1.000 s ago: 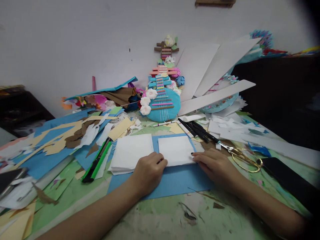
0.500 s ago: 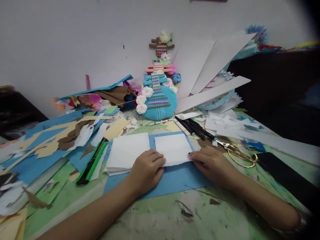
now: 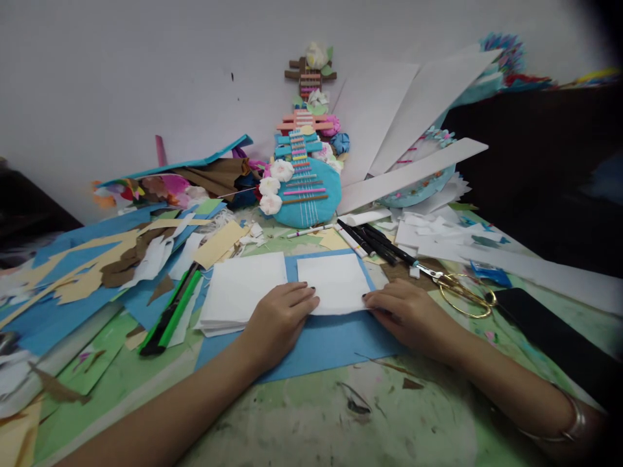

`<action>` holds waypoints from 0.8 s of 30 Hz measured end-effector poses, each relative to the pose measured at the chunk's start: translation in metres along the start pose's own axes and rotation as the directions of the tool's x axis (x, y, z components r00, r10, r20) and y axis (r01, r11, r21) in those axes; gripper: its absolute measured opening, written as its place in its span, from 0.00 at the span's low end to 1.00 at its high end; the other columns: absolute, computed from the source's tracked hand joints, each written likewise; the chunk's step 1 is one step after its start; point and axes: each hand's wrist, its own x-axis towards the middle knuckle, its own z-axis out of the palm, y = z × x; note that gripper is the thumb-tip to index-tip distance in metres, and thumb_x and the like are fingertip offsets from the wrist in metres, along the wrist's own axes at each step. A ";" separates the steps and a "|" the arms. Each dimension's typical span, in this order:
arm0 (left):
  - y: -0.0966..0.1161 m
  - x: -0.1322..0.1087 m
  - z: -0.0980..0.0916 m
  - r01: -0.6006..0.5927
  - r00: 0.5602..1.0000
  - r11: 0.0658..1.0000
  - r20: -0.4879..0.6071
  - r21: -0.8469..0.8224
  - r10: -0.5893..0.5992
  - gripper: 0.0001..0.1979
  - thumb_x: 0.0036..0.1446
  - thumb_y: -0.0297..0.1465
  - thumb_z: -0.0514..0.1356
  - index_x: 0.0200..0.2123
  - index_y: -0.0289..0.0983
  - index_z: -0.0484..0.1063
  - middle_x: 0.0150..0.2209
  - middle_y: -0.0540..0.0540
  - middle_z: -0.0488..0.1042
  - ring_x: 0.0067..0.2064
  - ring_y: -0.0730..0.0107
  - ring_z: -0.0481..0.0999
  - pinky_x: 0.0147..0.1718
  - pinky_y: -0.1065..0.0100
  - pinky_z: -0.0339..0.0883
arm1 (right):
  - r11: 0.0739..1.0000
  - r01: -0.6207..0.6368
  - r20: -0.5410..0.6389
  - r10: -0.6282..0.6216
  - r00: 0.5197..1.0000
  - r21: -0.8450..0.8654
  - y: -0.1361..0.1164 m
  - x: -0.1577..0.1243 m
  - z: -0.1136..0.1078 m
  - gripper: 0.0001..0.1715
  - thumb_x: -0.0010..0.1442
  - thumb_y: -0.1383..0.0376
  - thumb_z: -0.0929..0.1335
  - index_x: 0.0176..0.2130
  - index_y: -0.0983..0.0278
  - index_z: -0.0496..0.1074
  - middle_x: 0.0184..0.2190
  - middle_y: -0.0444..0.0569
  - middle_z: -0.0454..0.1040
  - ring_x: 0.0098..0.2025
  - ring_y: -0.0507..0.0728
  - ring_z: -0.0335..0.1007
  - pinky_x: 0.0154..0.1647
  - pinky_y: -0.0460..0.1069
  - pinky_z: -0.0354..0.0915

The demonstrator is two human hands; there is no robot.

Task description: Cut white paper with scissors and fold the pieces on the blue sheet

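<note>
A small white paper square [image 3: 335,282] lies on a blue paper sheet [image 3: 331,344] in front of me. My left hand [image 3: 277,321] rests on the blue sheet with its fingers curled, fingertips touching the square's lower left corner. My right hand [image 3: 413,314] lies flat-ish at the square's lower right corner, fingers bent and pressed on its edge. A stack of white paper sheets [image 3: 241,292] sits just left of the square, beside my left hand.
A green-and-black utility knife [image 3: 170,312] lies left of the stack. Gold-handled scissors [image 3: 460,292] and several black pens [image 3: 372,241] lie to the right, a dark phone [image 3: 549,337] beyond. A blue paper guitar [image 3: 304,194], white boards and paper scraps crowd the back.
The view has drifted slightly, so everything sits a little lower-left. My left hand's fingers have uncurled a little onto the square's corner; the right hand stays at the other corner.
</note>
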 end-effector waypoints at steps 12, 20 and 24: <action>0.002 -0.003 0.002 0.109 0.991 0.990 0.084 -0.090 -0.101 0.16 0.51 0.24 0.57 0.44 0.35 0.72 0.48 0.40 0.74 0.51 0.58 0.71 0.49 0.53 0.66 | 1.000 -0.005 0.016 0.005 1.000 -0.013 0.001 0.001 0.000 0.12 0.62 0.69 0.61 0.34 0.64 0.74 0.27 0.50 0.75 0.31 0.53 0.68 0.33 0.48 0.59; -0.010 0.023 0.003 0.177 0.932 0.983 0.330 -0.056 -0.149 0.36 0.55 0.51 0.51 0.58 0.30 0.59 0.60 0.31 0.58 0.55 0.50 0.64 0.51 0.50 0.58 | 1.000 -0.005 0.023 0.005 1.000 -0.013 0.001 0.002 0.001 0.12 0.62 0.69 0.62 0.34 0.64 0.74 0.27 0.50 0.75 0.30 0.54 0.68 0.34 0.48 0.60; -0.015 0.032 0.007 0.199 0.921 0.980 0.347 -0.028 -0.177 0.30 0.62 0.46 0.41 0.56 0.30 0.62 0.59 0.33 0.61 0.54 0.55 0.64 0.50 0.54 0.56 | 1.000 -0.009 0.013 0.010 1.000 -0.011 -0.001 0.002 0.001 0.11 0.61 0.69 0.62 0.34 0.64 0.74 0.28 0.50 0.75 0.30 0.54 0.68 0.35 0.49 0.61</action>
